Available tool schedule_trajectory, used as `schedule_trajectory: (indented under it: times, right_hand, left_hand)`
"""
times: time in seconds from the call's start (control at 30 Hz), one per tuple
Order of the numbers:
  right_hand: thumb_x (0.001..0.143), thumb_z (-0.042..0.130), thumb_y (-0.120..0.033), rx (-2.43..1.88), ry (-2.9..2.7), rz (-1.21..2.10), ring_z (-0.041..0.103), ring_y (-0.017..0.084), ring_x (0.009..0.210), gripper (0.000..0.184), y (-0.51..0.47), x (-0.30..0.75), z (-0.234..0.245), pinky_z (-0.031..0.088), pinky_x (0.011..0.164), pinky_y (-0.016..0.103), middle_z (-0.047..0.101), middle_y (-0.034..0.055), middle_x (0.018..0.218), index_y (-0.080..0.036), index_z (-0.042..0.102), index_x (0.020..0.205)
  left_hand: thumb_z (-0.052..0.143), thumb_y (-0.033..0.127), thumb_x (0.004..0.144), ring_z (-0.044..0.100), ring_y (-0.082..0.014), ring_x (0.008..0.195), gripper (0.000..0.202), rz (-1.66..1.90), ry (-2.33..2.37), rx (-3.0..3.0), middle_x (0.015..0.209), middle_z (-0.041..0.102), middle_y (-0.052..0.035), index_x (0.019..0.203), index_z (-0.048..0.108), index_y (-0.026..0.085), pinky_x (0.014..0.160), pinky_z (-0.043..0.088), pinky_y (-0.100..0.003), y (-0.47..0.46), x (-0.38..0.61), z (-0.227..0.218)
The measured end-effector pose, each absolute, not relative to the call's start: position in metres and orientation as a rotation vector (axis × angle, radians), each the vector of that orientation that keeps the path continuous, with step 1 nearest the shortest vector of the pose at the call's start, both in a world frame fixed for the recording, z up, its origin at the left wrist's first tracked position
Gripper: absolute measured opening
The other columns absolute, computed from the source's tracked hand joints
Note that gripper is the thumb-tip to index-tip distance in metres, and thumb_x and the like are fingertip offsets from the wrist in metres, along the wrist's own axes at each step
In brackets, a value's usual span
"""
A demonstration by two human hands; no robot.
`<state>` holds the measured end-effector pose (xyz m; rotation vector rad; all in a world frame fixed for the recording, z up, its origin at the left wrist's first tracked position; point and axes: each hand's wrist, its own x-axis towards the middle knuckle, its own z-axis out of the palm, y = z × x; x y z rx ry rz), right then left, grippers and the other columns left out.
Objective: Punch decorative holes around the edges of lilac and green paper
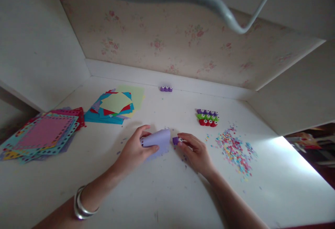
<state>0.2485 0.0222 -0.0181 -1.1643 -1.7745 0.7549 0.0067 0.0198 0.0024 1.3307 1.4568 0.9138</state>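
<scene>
Between the thumb and fingers of my left hand (138, 143) is a sheet of lilac paper (159, 139), bent over on itself, with punched holes along its left edge. My right hand (195, 150) pinches a small purple hole punch (177, 140) with a white, eye-like button on top. The punch sits just right of the paper's right edge, with a small gap between them. Small lilac paper bits lie on the table around both hands.
Punched coloured sheets (44, 131) are stacked at the left. Uncut coloured paper (116, 102) lies behind them. Rows of purple, green and red punches (208, 117) stand right; more purple punches (166, 89) stand near the wall. Confetti (235, 150) is heaped at the right.
</scene>
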Motion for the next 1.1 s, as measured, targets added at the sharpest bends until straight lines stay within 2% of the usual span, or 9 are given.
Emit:
schedule_trajectory:
  times: [0.13,0.33,0.53,0.7,0.97,1.1]
  right_hand:
    - [0.089,0.064,-0.028,-1.179,-1.711,0.868,0.069,0.019,0.103,0.024,0.0207,0.2488,-0.0205,0.062,0.085,0.034,0.07,0.005,0.118,-0.029,0.07,0.112]
    - [0.086,0.068,-0.032,-1.202,-1.646,0.963,0.073,0.019,0.094,0.025,0.0185,0.2465,-0.0225,0.062,0.084,0.034,0.074,0.0044,0.112,-0.027,0.071,0.111]
    - [0.087,0.068,-0.032,-1.219,-1.709,0.916,0.073,0.019,0.094,0.024,0.0164,0.2444,-0.0209,0.062,0.082,0.032,0.074,0.0044,0.11,-0.027,0.072,0.11]
    - [0.087,0.068,-0.031,-1.216,-1.751,0.884,0.073,0.02,0.094,0.024,0.0152,0.2437,-0.0199,0.063,0.081,0.033,0.074,0.0049,0.111,-0.027,0.071,0.111]
    - [0.087,0.068,-0.029,-1.173,-1.782,0.824,0.073,0.019,0.088,0.024,0.0157,0.2439,-0.0201,0.064,0.078,0.034,0.075,0.0047,0.105,-0.027,0.071,0.111]
    - [0.088,0.067,-0.027,-1.141,-1.884,0.748,0.071,0.02,0.097,0.025,0.0148,0.2449,-0.0212,0.063,0.082,0.035,0.073,0.0059,0.111,-0.027,0.07,0.113]
  left_hand:
    - [0.076,0.03,0.067,0.06,-0.0262,0.108,0.064,0.939,1.453,1.294,0.121,0.062,-0.0086,0.125,0.052,0.019,0.093,0.048,-0.036,0.0176,0.0075,0.0102]
    - [0.073,0.034,0.072,0.062,-0.0252,0.102,0.07,0.913,1.434,1.295,0.119,0.062,-0.0074,0.135,0.046,0.021,0.089,0.049,-0.036,0.0152,0.0083,0.0104]
    - [0.07,0.036,0.076,0.06,-0.0259,0.106,0.07,0.898,1.411,1.32,0.124,0.06,-0.0095,0.138,0.043,0.02,0.091,0.049,-0.037,0.0141,0.0097,0.0048]
    - [0.071,0.031,0.075,0.06,-0.0259,0.108,0.067,0.897,1.423,1.352,0.126,0.06,-0.0103,0.136,0.045,0.02,0.095,0.047,-0.039,0.0145,0.0097,0.0056]
    - [0.072,0.029,0.074,0.063,-0.0246,0.104,0.065,0.904,1.434,1.358,0.123,0.062,-0.0093,0.134,0.048,0.021,0.089,0.051,-0.036,0.0143,0.0091,0.0063]
    - [0.072,0.03,0.074,0.064,-0.0247,0.103,0.065,0.901,1.446,1.385,0.121,0.063,-0.0091,0.133,0.049,0.021,0.089,0.051,-0.037,0.0149,0.0088,0.0035]
